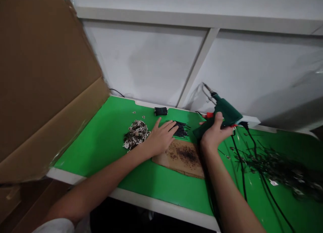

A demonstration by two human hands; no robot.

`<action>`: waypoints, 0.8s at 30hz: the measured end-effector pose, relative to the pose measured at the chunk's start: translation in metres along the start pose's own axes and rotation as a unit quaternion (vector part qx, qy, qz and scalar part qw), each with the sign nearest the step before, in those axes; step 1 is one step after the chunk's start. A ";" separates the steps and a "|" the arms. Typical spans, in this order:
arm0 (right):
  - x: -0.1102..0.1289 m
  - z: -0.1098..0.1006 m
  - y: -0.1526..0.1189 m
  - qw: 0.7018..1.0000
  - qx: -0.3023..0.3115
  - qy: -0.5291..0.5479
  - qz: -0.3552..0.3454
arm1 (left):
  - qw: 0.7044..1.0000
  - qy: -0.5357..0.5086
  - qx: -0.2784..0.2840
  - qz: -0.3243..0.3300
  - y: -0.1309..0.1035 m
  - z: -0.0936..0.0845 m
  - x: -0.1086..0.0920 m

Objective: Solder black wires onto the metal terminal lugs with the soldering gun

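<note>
My left hand [163, 135] lies with spread fingers over the left end of a bundle of short black wires [181, 130], at the back edge of a scorched brown board [185, 157]. In my right hand [215, 132] is a green soldering gun [227, 111], its metal tip pointing up and to the left, above the table. A heap of small whitish metal parts [136, 134] sits just left of my left hand. Behind the hands lies a tied black bundle [160, 111].
A large cardboard sheet [50, 74] stands at the left. On the right of the green table [83, 145] lie a tangled pile of dark wires with metal parts [282, 169], black cords and a white power strip [249, 120]. A white wall [148, 61] rises behind.
</note>
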State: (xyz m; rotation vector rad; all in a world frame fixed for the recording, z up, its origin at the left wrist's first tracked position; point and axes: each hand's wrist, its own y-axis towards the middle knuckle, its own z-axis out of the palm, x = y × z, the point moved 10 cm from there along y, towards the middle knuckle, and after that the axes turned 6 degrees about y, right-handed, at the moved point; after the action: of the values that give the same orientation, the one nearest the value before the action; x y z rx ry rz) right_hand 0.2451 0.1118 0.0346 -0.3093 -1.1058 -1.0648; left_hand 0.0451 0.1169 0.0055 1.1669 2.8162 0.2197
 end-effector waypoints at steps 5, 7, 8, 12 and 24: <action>-0.016 0.005 -0.005 0.997 0.045 -0.016 0.056 | 1.000 -0.002 -0.017 0.004 -0.002 0.001 -0.004; -0.019 0.005 -0.009 0.996 0.053 -0.021 0.074 | 1.000 -0.005 -0.028 0.007 -0.003 0.000 -0.005; -0.020 0.005 -0.010 0.995 0.055 -0.023 0.082 | 0.999 -0.006 -0.034 0.009 -0.003 -0.001 -0.005; -0.017 0.001 -0.009 0.996 0.037 -0.022 0.084 | 0.998 -0.009 -0.055 0.019 -0.003 -0.005 -0.008; 0.021 -0.031 -0.002 0.993 -0.119 0.015 0.016 | 0.993 0.021 -0.105 0.058 -0.006 0.000 -0.016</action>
State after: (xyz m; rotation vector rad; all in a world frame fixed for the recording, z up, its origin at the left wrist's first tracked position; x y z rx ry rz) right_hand 0.2626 0.0786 0.0369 -0.4965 -0.9451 -1.1702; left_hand 0.0520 0.1016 0.0045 1.2892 2.6809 0.5409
